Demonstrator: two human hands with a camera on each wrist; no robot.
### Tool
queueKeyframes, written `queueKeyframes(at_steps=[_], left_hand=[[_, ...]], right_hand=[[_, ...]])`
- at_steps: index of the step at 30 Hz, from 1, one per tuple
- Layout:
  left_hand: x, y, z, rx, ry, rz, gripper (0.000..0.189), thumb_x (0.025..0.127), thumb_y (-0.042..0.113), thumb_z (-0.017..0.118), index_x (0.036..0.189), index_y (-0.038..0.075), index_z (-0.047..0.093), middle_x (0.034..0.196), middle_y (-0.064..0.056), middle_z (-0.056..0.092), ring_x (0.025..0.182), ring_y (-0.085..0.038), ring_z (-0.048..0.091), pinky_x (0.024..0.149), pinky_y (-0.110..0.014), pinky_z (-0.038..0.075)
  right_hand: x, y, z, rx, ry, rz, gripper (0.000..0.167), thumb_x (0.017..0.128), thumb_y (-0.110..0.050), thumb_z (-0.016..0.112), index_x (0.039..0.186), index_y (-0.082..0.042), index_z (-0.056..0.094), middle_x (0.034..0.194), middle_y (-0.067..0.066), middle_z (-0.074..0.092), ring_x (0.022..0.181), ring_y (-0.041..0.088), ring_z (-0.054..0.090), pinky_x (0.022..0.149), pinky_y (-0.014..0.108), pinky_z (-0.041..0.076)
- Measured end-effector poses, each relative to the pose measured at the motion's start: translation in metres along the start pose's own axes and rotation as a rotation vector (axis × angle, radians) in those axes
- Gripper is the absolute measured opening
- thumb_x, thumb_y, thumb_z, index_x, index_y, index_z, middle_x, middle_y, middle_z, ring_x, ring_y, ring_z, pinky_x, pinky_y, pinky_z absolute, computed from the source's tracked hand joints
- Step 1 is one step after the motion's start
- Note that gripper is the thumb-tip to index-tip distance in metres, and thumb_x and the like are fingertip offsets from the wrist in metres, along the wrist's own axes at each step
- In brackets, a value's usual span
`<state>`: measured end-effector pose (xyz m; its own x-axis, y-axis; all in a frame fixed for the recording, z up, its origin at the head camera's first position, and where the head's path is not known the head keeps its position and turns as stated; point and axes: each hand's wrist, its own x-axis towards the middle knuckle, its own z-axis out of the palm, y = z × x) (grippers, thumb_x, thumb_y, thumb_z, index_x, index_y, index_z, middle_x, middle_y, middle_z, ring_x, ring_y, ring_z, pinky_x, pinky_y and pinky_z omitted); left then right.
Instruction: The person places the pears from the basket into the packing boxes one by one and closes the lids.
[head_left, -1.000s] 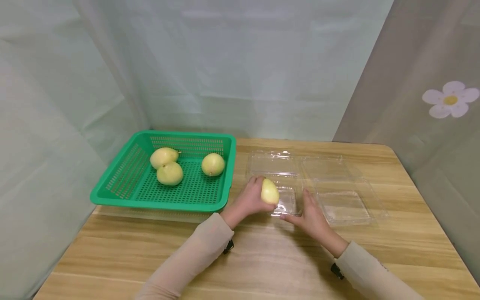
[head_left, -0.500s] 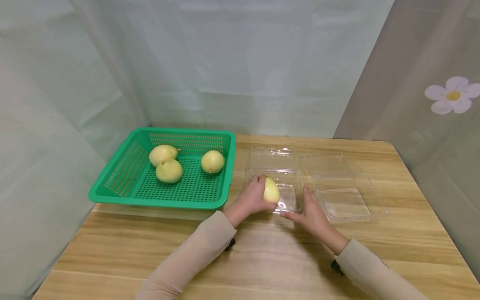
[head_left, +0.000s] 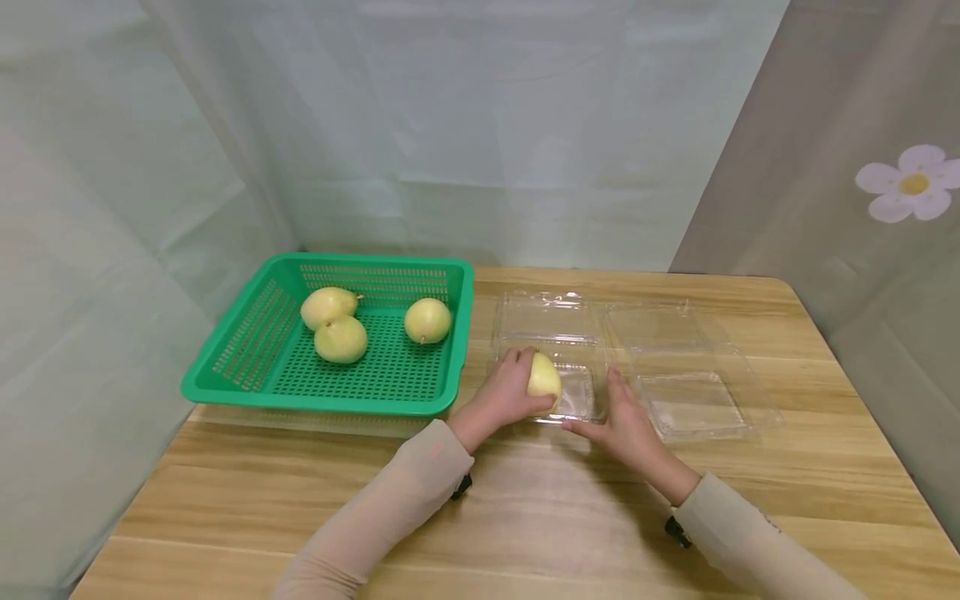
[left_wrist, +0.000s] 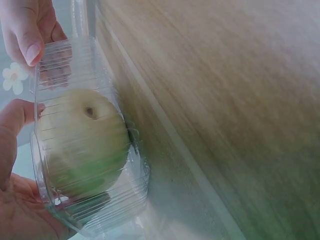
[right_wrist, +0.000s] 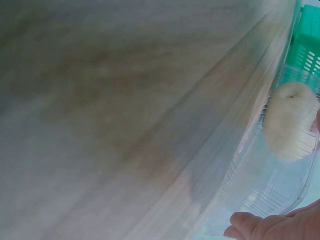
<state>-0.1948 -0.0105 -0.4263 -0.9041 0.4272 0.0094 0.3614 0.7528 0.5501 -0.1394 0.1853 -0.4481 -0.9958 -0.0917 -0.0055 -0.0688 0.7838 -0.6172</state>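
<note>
My left hand (head_left: 512, 390) grips a pale yellow-green pear (head_left: 545, 383) inside the left half of the near tray of a clear plastic clamshell box (head_left: 577, 393). Through the ribbed plastic in the left wrist view, the same pear (left_wrist: 85, 140) shows low in the tray, thumb beside it. At the box's right front corner is my right hand (head_left: 628, 427), its thumb along the front rim and its straight fingers against the right side. In the right wrist view the right hand's fingertips (right_wrist: 245, 222) lie by the tray. The left fingertips are partly hidden behind the pear.
A green plastic basket (head_left: 315, 405) stands on the left with three more pears (head_left: 341, 340) inside. To the right lies a second opened clear clamshell box (head_left: 693, 404). Both lids lie back toward the far edge of the wooden table (head_left: 525, 517). Curtains hang behind.
The left hand has lowered the pear slightly into the tray, moving a little rightward. The right hand stays at the box corner. The head view has shifted slightly.
</note>
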Motion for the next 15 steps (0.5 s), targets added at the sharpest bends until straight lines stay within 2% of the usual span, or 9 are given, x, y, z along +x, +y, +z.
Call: queueKeyframes(at_steps=[8, 15], left_hand=[[-0.0007, 0.001, -0.0006, -0.019, 0.002, -0.021, 0.08, 0.081, 0.035, 0.071, 0.138, -0.009, 0.038, 0.129, -0.025, 0.049, 0.108, -0.035, 0.055, 0.087, -0.044, 0.051], [-0.0005, -0.0002, -0.0021, -0.04, 0.023, -0.015, 0.071, 0.082, 0.031, 0.07, 0.133, -0.01, 0.043, 0.125, -0.024, 0.051, 0.104, -0.034, 0.056, 0.086, -0.043, 0.052]], right_hand=[[-0.002, -0.0001, 0.0002, 0.012, -0.001, 0.0, 0.118, 0.072, -0.047, 0.078, 0.145, 0.016, 0.01, 0.15, 0.036, 0.012, 0.136, 0.053, 0.019, 0.109, 0.058, 0.024], [-0.0005, -0.0001, 0.0012, 0.008, 0.006, -0.01, 0.117, 0.072, -0.047, 0.078, 0.144, 0.017, 0.011, 0.15, 0.037, 0.013, 0.135, 0.053, 0.02, 0.108, 0.058, 0.026]])
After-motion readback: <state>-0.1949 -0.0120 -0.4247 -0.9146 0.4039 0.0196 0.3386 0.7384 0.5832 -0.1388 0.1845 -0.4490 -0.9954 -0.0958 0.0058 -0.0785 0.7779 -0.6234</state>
